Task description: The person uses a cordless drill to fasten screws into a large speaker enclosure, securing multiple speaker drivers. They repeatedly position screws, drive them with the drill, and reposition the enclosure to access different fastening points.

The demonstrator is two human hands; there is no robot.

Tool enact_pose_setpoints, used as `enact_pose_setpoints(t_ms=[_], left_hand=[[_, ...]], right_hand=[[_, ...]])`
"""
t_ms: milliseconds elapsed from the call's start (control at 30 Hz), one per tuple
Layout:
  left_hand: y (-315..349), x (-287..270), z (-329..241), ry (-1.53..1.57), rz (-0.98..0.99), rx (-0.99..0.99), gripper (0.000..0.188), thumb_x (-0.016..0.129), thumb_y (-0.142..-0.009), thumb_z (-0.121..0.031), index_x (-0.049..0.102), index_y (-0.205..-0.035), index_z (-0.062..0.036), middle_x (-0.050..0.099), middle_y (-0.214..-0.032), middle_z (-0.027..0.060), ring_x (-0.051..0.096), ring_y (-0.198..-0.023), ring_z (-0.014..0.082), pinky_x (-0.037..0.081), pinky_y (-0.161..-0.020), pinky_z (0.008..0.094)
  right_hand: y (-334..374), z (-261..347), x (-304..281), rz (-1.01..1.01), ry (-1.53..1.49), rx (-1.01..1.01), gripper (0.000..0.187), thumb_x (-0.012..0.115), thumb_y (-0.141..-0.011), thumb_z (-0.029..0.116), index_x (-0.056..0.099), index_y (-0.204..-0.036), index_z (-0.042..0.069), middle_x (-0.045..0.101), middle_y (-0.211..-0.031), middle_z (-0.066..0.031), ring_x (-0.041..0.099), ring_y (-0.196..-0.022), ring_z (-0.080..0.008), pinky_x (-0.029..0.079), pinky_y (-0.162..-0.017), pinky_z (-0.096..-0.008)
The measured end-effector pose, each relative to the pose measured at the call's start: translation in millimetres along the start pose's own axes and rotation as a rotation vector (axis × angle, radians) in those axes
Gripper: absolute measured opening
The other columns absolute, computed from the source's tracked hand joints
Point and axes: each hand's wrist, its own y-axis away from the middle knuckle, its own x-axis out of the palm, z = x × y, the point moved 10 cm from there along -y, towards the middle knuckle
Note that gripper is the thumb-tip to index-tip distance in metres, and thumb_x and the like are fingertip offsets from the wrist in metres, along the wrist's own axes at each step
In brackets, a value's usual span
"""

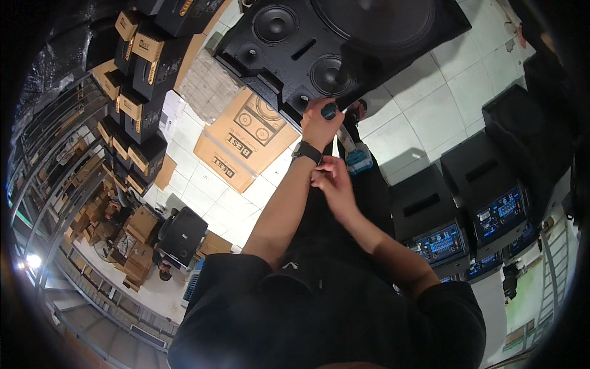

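Nearest the head camera is a black shirt [332, 307]. Beyond it, the left hand [318, 130] has its grip clenched round a teal tool [329, 111] by the near edge of a matte-black speaker cabinet [302, 50], whose round cones face up above white floor tiles [424, 83]. The right hand [337, 186] curls beside the left wrist; its hold cannot be told.
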Motion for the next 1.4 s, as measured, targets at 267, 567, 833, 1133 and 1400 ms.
enact_pose_setpoints(t_ms=[267, 567, 833, 1133, 1400], left_hand=[[-6.2, -4.1, 8.1, 0.025, 0.000, -0.103, 0.035, 0.077, -0.077, -0.028, 0.078, -0.106, -0.0092, 0.072, -0.115, 0.0162, 0.070, -0.109, 0.0365, 0.055, -0.097, 0.0442], [-16.2, -4.8, 34.8, 0.101, 0.060, -0.292, 0.039, 0.077, -0.080, -0.036, 0.079, -0.111, -0.0123, 0.071, -0.117, 0.0211, 0.068, -0.113, 0.0393, 0.053, -0.100, 0.0439], [-15.0, -6.0, 46.5, 0.100, 0.087, -0.305, 0.039, 0.076, -0.082, -0.036, 0.078, -0.114, -0.0137, 0.071, -0.117, 0.0197, 0.067, -0.113, 0.0391, 0.051, -0.102, 0.0430], [-8.9, -13.0, 47.6, 0.129, 0.044, -0.307, 0.041, 0.077, -0.081, -0.036, 0.078, -0.114, -0.0122, 0.071, -0.120, 0.0198, 0.068, -0.113, 0.0381, 0.052, -0.101, 0.0419], [-11.0, -9.0, 52.4, 0.180, 0.082, -0.338, 0.046, 0.078, -0.082, -0.034, 0.076, -0.119, -0.0068, 0.070, -0.121, 0.0219, 0.072, -0.103, 0.0336, 0.059, -0.088, 0.0384]], right_hand=[[-11.1, 31.1, 14.2, 0.082, -0.020, -0.330, 0.065, 0.066, -0.099, 0.006, 0.034, -0.155, 0.003, 0.048, -0.144, -0.0110, 0.047, -0.140, -0.0231, 0.038, -0.118, -0.0388], [-21.3, 6.7, 11.0, 0.280, 0.000, -0.148, 0.053, 0.066, -0.100, 0.008, 0.046, -0.149, 0.006, 0.057, -0.132, -0.0054, 0.054, -0.130, -0.0183, 0.040, -0.115, -0.0367], [-37.2, -8.9, 25.3, 0.316, -0.480, -0.027, 0.066, 0.065, -0.101, 0.012, 0.032, -0.158, 0.015, 0.042, -0.145, -0.0032, 0.043, -0.142, -0.0201, 0.033, -0.122, -0.0466], [-33.1, -9.8, 48.9, 0.326, -0.519, -0.016, 0.079, 0.062, -0.102, 0.007, 0.019, -0.167, 0.017, 0.037, -0.156, -0.0058, 0.042, -0.144, -0.0206, 0.032, -0.123, -0.0427], [-24.4, -12.0, 51.8, 0.470, -0.321, 0.033, 0.076, 0.066, -0.100, 0.010, 0.026, -0.165, 0.014, 0.045, -0.153, -0.0079, 0.046, -0.141, -0.0206, 0.041, -0.114, -0.0413]])
